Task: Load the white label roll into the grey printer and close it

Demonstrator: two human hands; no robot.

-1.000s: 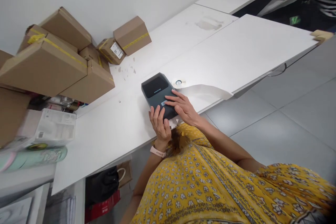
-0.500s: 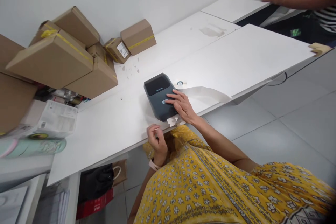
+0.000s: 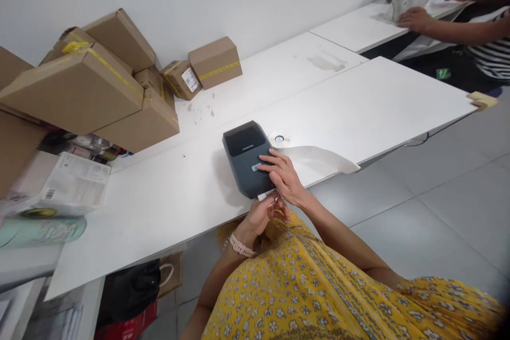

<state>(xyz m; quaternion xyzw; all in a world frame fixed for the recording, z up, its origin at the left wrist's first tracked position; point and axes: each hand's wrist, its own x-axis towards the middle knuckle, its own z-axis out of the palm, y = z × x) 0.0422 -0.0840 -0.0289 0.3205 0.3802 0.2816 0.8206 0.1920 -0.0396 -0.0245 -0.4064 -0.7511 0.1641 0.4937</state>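
Observation:
A dark grey label printer (image 3: pixel 247 162) sits on the white table in front of me. My right hand (image 3: pixel 289 180) rests on its top with the fingers stretched out, fingertips near a light blue button (image 3: pixel 255 168). A short white label (image 3: pixel 263 196) sticks out of the printer's near edge. My left hand (image 3: pixel 265 213) is closed at that edge, pinching the label between thumb and fingers; the fingertips are partly hidden. Behind the printer lies a label roll (image 3: pixel 279 141), and a long paper strip (image 3: pixel 322 158) curls from there to the table's front edge.
Cardboard boxes (image 3: pixel 75 87) are stacked at the left, with smaller boxes (image 3: pixel 215 62) by the wall. A mint green bottle (image 3: pixel 48 231) lies at the left beside a white printed box (image 3: pixel 66 183). At far right, another person's hands (image 3: pixel 416 20) hold a white bag and a pen.
My left hand has moved up and right from below the table edge to the label at the printer. My right hand stays on the printer. The other person has lifted a pen.

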